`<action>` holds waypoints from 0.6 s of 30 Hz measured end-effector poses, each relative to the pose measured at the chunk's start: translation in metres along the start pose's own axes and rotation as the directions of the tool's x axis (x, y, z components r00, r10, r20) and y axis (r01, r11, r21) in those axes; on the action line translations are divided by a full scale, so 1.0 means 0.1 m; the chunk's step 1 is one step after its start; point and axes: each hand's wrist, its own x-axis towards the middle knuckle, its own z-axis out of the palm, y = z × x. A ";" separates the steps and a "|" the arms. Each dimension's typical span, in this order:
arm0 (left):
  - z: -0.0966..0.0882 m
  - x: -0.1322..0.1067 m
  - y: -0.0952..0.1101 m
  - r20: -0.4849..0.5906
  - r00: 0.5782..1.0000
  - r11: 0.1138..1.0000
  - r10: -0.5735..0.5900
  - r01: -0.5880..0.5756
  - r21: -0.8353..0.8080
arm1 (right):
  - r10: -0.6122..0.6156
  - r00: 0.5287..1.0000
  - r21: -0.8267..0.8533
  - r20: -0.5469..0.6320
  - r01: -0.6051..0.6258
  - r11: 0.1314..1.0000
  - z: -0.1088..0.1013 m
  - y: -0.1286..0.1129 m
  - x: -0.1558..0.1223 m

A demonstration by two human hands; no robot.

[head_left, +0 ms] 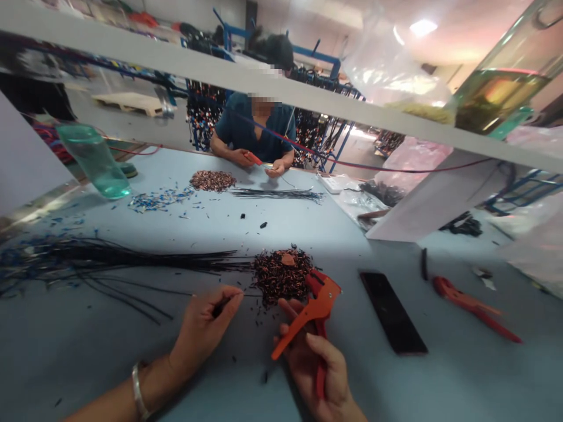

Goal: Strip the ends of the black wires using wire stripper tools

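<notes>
My left hand (210,319), with a silver bangle at the wrist, pinches a thin black wire (250,295) whose end points right. My right hand (319,357) lies palm up around an orange and red wire stripper (323,299), its handles spread apart and its head pointing away from me. Just beyond the stripper is a pile of short black and copper-coloured wire offcuts (281,275). A long bundle of black wires (149,258) lies to the left of that pile, its far left end tipped with blue connectors (26,264).
A phone (393,310) and a second red wire stripper (470,305) lie to the right. Across the table (211,225) a co-worker (255,129) holds a red tool near another wire bundle (279,194). A green bottle (94,161) stands at the back left. A white beam (308,97) crosses above.
</notes>
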 end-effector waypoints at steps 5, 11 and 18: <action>0.01 -0.01 -0.04 0.093 0.992 0.997 0.083 -0.082 -0.014 | -0.007 1.000 -0.001 0.012 0.007 1.000 0.00 0.01 -0.01; 0.02 0.01 -0.02 0.093 0.996 0.999 -0.005 0.001 0.045 | -0.018 0.999 -0.009 0.026 0.018 1.000 0.02 0.00 -0.01; 0.05 0.06 0.04 0.085 0.996 0.998 -0.039 0.034 0.062 | -0.025 0.999 -0.044 0.023 0.026 0.999 0.06 -0.01 0.01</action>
